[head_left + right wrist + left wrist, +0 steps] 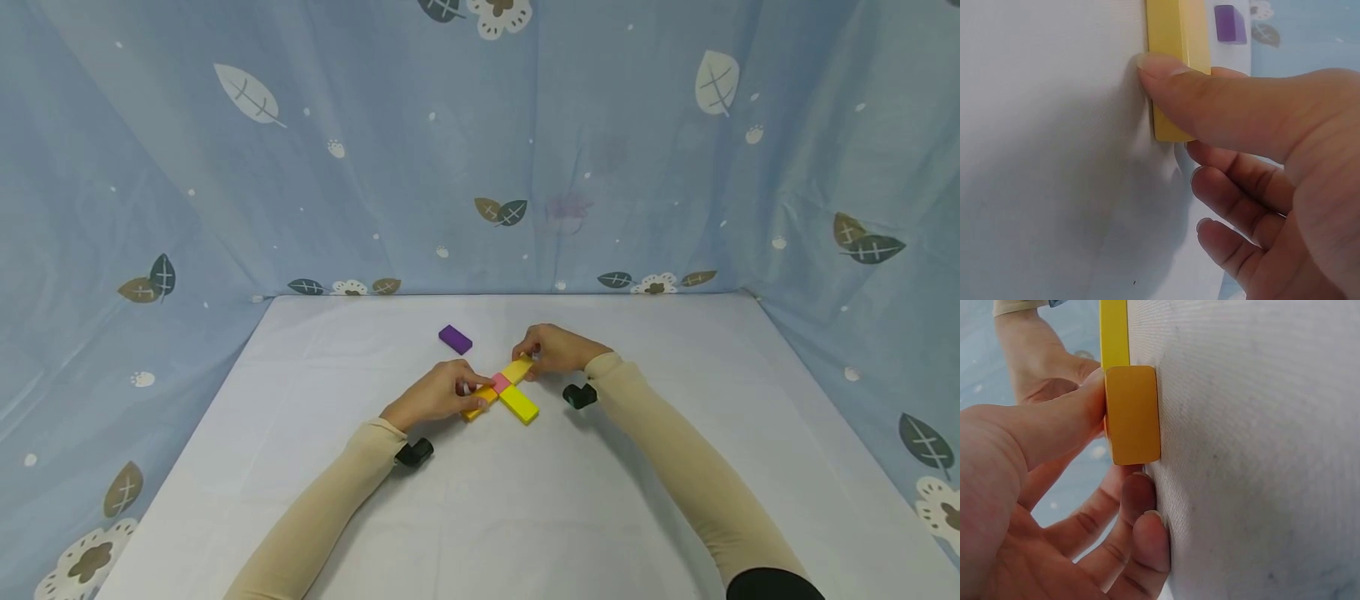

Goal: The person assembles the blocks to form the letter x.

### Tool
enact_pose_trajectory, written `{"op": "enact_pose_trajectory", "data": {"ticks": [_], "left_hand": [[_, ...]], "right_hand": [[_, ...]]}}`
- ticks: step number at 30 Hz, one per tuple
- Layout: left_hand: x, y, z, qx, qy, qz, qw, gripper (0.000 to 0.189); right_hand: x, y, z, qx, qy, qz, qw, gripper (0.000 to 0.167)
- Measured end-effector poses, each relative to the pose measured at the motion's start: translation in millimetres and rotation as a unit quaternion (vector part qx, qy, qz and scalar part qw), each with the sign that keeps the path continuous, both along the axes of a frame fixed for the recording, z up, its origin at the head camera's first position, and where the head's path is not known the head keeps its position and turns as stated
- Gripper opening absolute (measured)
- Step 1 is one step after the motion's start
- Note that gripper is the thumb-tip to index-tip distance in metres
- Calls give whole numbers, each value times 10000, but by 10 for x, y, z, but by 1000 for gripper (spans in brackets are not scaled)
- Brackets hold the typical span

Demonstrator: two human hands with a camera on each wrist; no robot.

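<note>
Around a small pink square block (501, 382), several flat blocks lie on the white table. My left hand (438, 394) pinches the orange block (1133, 415) at the lower left, a fingertip reaching to the pink block. With thumb and fingers my right hand (558, 348) grips the pale yellow block (1175, 94) at the upper right. A bright yellow block (519, 404) points toward the lower right from the pink one, with neither hand on it. Set apart behind the left hand is a purple block (455, 339).
A white cloth covers the table (480, 517), whose back edge meets a blue patterned curtain (405, 150). Each wrist carries a small black camera, the left camera (415, 452) and the right camera (580, 396), both close above the cloth.
</note>
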State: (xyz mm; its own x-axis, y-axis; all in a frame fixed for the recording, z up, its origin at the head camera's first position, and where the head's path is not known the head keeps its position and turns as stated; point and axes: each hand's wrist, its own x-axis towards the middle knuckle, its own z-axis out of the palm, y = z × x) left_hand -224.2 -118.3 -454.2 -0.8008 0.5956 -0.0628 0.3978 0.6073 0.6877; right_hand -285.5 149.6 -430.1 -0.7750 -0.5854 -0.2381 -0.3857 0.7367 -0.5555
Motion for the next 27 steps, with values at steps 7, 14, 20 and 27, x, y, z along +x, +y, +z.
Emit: {"op": "enact_pose_trajectory", "data": {"ticks": [7,14,20,27], "left_hand": [[-8,5,0,-3,-40,33,10000,38],[-24,3,-12,-11,-39,-6,10000,38],[-20,2,-11,2,-37,-27,10000,39],[-20,2,-8,-67,-42,2,10000,39]], "right_hand": [[4,-2,30,-12,15,28,10000,32],[6,-2,42,14,43,2,10000,36],[13,-4,36,32,40,18,10000,39],[29,27,59,60,109,-36,9999,46]]}}
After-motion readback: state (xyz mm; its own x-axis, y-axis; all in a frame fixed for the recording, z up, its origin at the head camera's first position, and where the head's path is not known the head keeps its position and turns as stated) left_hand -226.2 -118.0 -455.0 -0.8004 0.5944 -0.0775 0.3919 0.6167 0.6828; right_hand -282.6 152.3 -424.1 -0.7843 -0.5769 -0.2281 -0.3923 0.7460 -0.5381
